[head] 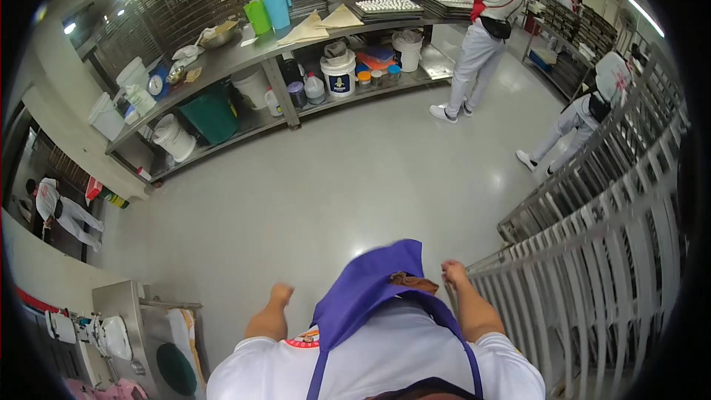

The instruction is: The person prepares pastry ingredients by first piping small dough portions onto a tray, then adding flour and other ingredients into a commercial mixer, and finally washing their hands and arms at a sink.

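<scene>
My left hand (282,293) hangs low at my side above the grey floor, blurred and partly turned away. No object shows in it. My right hand (454,273) has its fingers curled in, with nothing visible inside, beside the end of a metal rack (555,300). Whether it touches the rack is unclear. Between my arms a purple apron (366,300) bulges forward over my white shirt, and a brown cloth (414,282) shows at its top.
Ahead stands a long steel workbench (233,69), with tubs on its lower shelf. It carries a green pitcher (257,16), a blue pitcher (278,10) and a tray of white pieces (389,4). A person (489,28) stands beside it. Another person (589,100) bends near racks at right.
</scene>
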Motion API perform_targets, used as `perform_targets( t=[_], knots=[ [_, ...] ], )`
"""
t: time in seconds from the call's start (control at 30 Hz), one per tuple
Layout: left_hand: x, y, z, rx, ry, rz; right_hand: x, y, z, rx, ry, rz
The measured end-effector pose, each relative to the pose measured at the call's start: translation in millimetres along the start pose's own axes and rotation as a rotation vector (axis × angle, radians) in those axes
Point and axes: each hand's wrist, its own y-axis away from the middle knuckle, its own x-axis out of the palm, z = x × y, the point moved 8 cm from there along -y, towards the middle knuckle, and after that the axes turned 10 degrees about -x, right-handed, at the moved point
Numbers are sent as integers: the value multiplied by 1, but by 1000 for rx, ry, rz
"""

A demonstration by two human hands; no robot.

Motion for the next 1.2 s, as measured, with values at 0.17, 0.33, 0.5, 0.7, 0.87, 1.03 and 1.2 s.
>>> perform_targets(
  t=[0.17,0.33,0.5,0.7,0.87,1.03,1.2],
  knots=[
    [66,-14,41,-29,19,224,-51,-111,151,-257,-86,-78],
    [-35,-211,-83,469,-193,20,-129,-202,131,-137,31,-171],
    [-227,-554,-279,-27,-18,101,-221,-221,145,-50,-354,-435],
    [-459,-604,-791,450,882,109,-303,-236,75,217,-803,-913],
    [-418,-675,-977,790,560,204,-404,-378,112,41,-1017,-1023],
    [-328,-630,-1118,411,207,805,-621,-483,117,-170,-602,-1288],
    [-325,-742,-1245,244,371,827,-795,-589,420,-685,-320,-1079]
  ],
)
